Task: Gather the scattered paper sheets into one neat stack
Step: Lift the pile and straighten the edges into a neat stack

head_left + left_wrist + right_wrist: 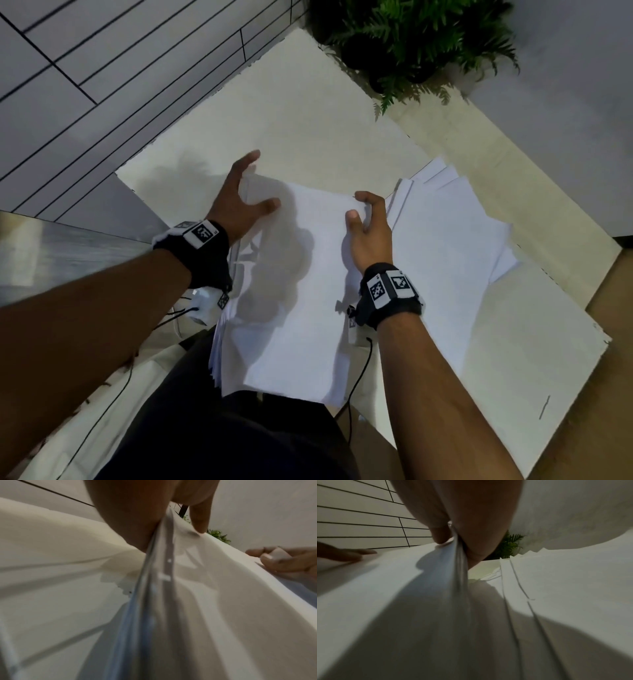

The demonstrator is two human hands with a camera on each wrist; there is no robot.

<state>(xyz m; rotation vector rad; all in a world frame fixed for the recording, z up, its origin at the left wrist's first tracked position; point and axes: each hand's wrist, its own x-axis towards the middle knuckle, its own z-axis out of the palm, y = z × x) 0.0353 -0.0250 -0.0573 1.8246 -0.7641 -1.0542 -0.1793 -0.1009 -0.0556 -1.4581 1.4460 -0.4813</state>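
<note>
- White paper fills the middle of the head view: a thick bundle of sheets (294, 291) is held between both hands, and its near end hangs over the person's lap at the lower centre.
- Left hand (239, 198) grasps the upper-left edge of the bundle; in the left wrist view the thumb (199, 520) presses on top and the other fingers lie underneath, so the sheets are pinched.
- Right hand (368, 233) grasps the right edge in the same way, thumb on top; the right wrist view shows the edge of the sheets squeezed between thumb and fingers.
- Loose sheets (455, 226) lie fanned on the cream table (308, 113) at the right of the frame, just beside the bundle and partly under it. Their corners do not match.
- Green plant (421, 37) stands at the top of the frame, well apart from the paper.
- I judge that the step in hand is squaring the gathered bundle. The task is only partly done.
- Next move, I think, calls for collecting the fanned sheets onto or under the bundle, then tapping the edges level on the table without letting the grip slip.
</note>
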